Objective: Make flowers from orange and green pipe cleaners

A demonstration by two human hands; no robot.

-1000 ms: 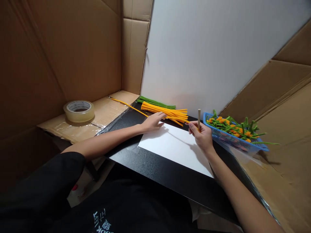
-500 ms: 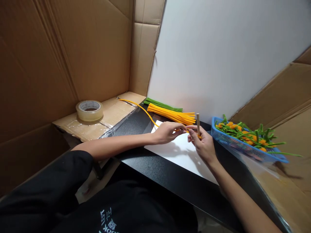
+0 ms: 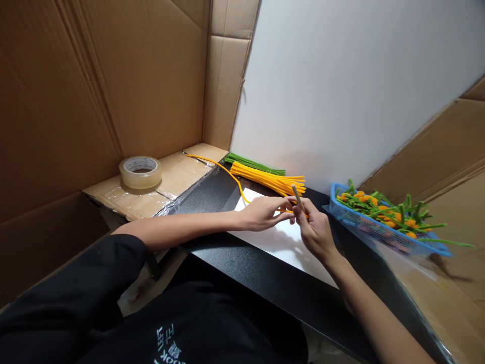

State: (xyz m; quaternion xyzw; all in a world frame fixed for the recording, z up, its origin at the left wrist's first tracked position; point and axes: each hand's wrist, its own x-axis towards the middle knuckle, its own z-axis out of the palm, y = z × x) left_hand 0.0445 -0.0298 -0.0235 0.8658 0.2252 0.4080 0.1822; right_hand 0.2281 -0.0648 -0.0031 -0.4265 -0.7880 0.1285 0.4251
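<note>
My left hand [image 3: 263, 212] pinches one long orange pipe cleaner [image 3: 223, 171] that trails back left over the black table [image 3: 242, 258]. My right hand [image 3: 316, 230] grips a short wooden stick [image 3: 297, 197], tilted to the left, with the pipe cleaner's near end pressed against it. Both hands meet above a white sheet of paper [image 3: 291, 242]. Behind them lie a bundle of orange pipe cleaners [image 3: 271, 181] and a bundle of green ones [image 3: 252, 163].
A blue basket [image 3: 379, 230] of finished green-and-orange pieces stands at the right. A roll of clear tape [image 3: 140, 172] rests on a cardboard ledge [image 3: 166, 184] at the left. Cardboard walls and a white board [image 3: 341, 86] enclose the space.
My left hand drew one orange pipe cleaner out of the bundle and brought it to my right hand. The stick went from upright to tilted left.
</note>
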